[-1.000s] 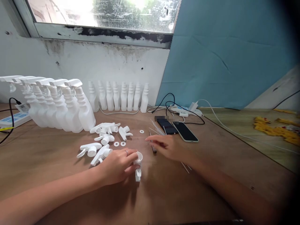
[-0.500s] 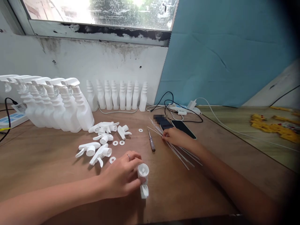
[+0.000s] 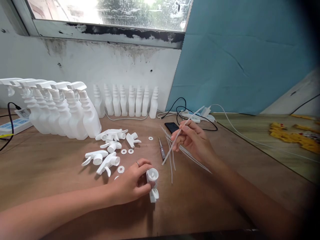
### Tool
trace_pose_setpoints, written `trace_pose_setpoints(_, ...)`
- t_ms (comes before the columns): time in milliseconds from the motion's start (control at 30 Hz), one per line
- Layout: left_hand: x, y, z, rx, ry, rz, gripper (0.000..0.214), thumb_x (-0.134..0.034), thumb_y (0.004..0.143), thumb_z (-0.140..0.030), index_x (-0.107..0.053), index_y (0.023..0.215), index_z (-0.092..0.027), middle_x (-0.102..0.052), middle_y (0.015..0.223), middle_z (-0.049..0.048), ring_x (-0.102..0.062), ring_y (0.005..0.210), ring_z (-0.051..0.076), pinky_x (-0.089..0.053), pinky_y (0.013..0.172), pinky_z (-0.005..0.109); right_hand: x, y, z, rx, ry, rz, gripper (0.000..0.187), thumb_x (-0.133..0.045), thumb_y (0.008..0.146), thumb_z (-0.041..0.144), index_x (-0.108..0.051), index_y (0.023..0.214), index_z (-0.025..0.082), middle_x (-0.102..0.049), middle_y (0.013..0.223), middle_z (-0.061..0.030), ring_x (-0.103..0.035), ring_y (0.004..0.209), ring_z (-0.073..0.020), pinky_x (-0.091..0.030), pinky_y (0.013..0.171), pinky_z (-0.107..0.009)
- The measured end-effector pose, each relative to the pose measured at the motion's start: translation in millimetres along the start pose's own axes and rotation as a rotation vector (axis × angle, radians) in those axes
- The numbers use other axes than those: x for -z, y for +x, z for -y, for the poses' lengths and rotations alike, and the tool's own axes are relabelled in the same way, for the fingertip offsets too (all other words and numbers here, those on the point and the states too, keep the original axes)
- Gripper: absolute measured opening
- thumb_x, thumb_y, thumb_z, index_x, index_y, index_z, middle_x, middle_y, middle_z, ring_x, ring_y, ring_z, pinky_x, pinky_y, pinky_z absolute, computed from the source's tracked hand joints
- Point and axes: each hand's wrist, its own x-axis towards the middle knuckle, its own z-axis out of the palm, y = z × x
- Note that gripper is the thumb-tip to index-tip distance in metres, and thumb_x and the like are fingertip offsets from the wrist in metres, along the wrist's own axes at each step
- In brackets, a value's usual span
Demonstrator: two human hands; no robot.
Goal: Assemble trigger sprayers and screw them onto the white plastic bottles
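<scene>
My left hand (image 3: pixel 136 181) grips a white spray trigger head (image 3: pixel 153 186) just above the wooden table, its round cap opening facing up. Pinched in the raised fingers of my right hand (image 3: pixel 191 138) is a thin white plastic tube (image 3: pixel 176 137), slanting from upper right to lower left. Several more tubes (image 3: pixel 192 156) lie loose beneath that hand. Left of them rests a screwdriver (image 3: pixel 161 149). A pile of white trigger heads (image 3: pixel 110 161) lies beyond my left hand, with several flat white washers (image 3: pixel 121 169) beside it.
Bottles with spray heads (image 3: pixel 75 116) stand in a row at the left, and bottles without heads (image 3: pixel 131 101) line the wall. A phone (image 3: pixel 171 127), cables and a power strip (image 3: pixel 200 115) sit at the back right. Yellow pieces (image 3: pixel 287 135) lie far right.
My right hand has picked up one tube from the bunch and lifted it; the remaining tubes have shifted. My left hand still holds the trigger head, nearly in place.
</scene>
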Motion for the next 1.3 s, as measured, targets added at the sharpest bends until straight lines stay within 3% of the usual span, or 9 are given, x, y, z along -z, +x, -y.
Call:
trace_pose_setpoints(200,0.4,0,2,-0.017,0.026,-0.001,0.027,-0.056,0.086,-0.027,-0.054,0.112,-0.023,-0.050,0.119,0.0044,-0.052,0.073,0.009,-0.046,0.069,0.023,-12,-8,-5,0.052,0.035,0.088,0.023,-0.051,0.092,0.040,-0.036,0.092,0.023,-0.068,0.078,0.0006,-0.067,0.056,-0.0161,-0.054,0.050,-0.029)
trace_pose_setpoints(400,7.2,5,5,-0.145,0.172,-0.002,0.026,-0.057,0.086,-0.028,-0.054,0.111,-0.019,-0.054,0.117,0.0087,-0.053,0.107,0.020,-0.043,0.095,0.031,-16,-14,-15,0.061,0.023,0.194,0.014,-0.044,0.097,0.035,-0.038,0.097,0.023,-0.068,0.084,-0.0021,-0.069,0.063,-0.0173,-0.056,0.055,-0.033)
trace_pose_setpoints(900,8.8,6,4,-0.185,0.249,-0.001,0.026,-0.056,0.088,-0.029,-0.054,0.111,-0.018,-0.056,0.115,0.0093,-0.054,0.106,0.020,-0.045,0.095,0.032,-20,-17,-15,0.137,0.017,0.255,0.007,-0.041,0.099,0.029,-0.042,0.101,0.022,-0.067,0.090,-0.0040,-0.069,0.067,-0.0170,-0.056,0.060,-0.035)
trace_pose_setpoints(1100,8.8,6,6,-0.191,0.259,-0.011,0.026,-0.057,0.087,-0.029,-0.055,0.110,-0.018,-0.057,0.115,0.0099,-0.054,0.106,0.021,-0.046,0.094,0.032,-27,-22,-12,0.117,-0.189,0.305,0.011,-0.055,0.092,0.026,-0.055,0.098,0.016,-0.064,0.088,-0.0046,-0.067,0.068,-0.0124,-0.053,0.065,-0.027)
trace_pose_setpoints(1300,8.5,6,5,-0.186,0.216,-0.018,0.029,-0.058,0.087,-0.031,-0.057,0.113,-0.018,-0.056,0.117,0.0111,-0.053,0.110,0.022,-0.045,0.096,0.033,-33,-23,-17,0.202,-0.584,0.495,0.019,-0.056,0.091,0.031,-0.065,0.088,0.014,-0.064,0.088,-0.0070,-0.061,0.079,-0.0137,-0.049,0.073,-0.027)
